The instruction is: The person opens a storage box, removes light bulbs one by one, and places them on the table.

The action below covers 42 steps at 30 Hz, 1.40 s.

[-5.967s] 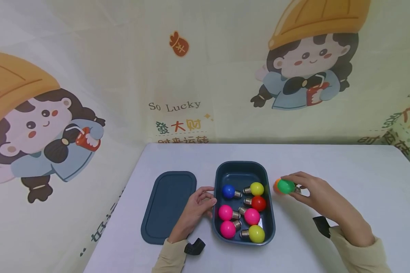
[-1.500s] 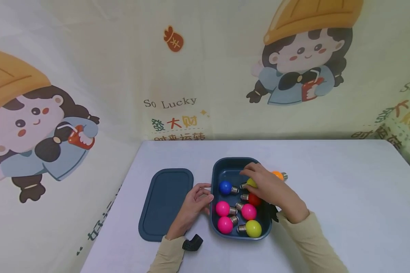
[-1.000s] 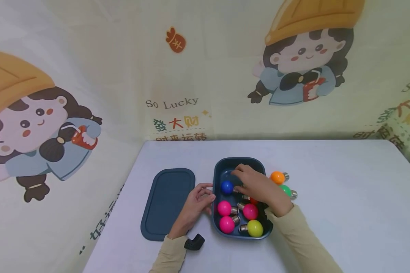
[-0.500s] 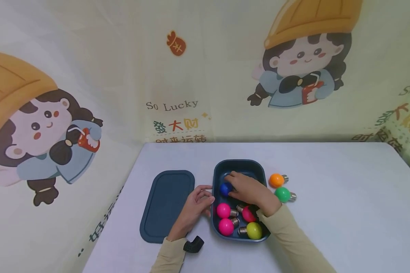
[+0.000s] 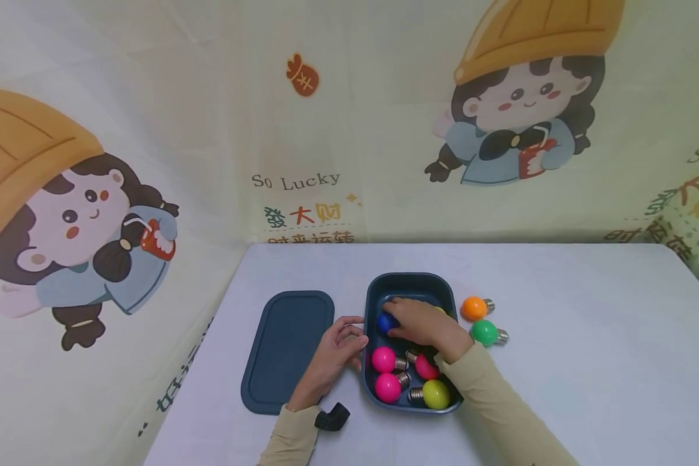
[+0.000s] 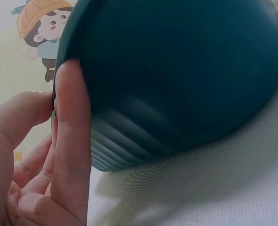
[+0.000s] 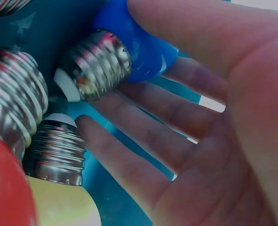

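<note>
Blue round metal-based bulb: our right hand pinches it, across the dark-blue oblong tray wall from our relaxed left hand!

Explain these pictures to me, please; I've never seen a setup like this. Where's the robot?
There is no robot here: a person works with a bare left hand and right hand. The wide picture comes from a camera worn on the head, looking forward and down. The two close-ups come from cameras on the wrists, each watching its own hand.

On the table stands a dark tray, with a lid to its left. In the tray lie pink bulbs, yellow bulbs, a red bulb and a blue bulb. An orange bulb and a green bulb lie outside, to its right.

The left hand touches the tray's side; the right hand has the blue bulb between thumb and fingers.
</note>
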{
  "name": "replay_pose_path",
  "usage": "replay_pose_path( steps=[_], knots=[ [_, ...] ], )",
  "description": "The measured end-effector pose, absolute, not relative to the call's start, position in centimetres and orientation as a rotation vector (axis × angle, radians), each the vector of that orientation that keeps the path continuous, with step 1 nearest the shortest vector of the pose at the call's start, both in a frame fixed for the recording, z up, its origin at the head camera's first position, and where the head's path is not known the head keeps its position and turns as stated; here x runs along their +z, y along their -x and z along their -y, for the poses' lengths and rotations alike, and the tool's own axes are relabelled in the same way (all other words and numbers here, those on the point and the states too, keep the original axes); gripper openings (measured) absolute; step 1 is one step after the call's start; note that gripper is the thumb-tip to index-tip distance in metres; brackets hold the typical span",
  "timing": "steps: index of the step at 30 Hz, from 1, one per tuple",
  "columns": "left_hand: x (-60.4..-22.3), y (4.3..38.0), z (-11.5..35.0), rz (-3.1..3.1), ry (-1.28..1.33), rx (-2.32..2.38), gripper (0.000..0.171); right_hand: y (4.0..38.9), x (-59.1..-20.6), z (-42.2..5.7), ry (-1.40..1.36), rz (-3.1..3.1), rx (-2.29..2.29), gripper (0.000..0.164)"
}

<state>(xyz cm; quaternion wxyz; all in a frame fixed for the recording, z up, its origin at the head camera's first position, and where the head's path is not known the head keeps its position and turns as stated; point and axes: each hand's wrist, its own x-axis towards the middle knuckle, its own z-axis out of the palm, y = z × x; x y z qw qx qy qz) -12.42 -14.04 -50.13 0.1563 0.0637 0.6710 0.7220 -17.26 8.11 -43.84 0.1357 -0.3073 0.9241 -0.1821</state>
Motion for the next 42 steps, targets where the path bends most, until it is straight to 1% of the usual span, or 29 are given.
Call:
replay_pose_path(
  steps=[16, 22, 32, 35, 42],
  knots=[
    [-50.5, 12.3, 14.2, -1.931, -0.229, 2.066, 0.045, 16.2, -42.3, -9.6, 1.011, -2.748, -0.593, 0.044],
    [-50.5, 12.4, 14.3, -1.943, -0.226, 2.071, 0.045, 15.4, -41.8, -10.7, 0.993, -2.772, -0.593, 0.046],
    [-50.7, 12.3, 14.2, -1.941, -0.233, 2.057, 0.044, 13.6, -40.0, -13.0, 0.980, -2.819, -0.601, 0.044],
    [-50.8, 12.3, 14.2, -1.947, -0.236, 2.055, 0.045, 13.3, -39.7, -13.7, 1.016, -2.848, -0.611, 0.044],
    [-50.7, 12.4, 14.2, -1.962, -0.236, 2.048, 0.044, 12.5, -39.6, -15.5, 0.987, -2.912, -0.598, 0.047]
  ],
)
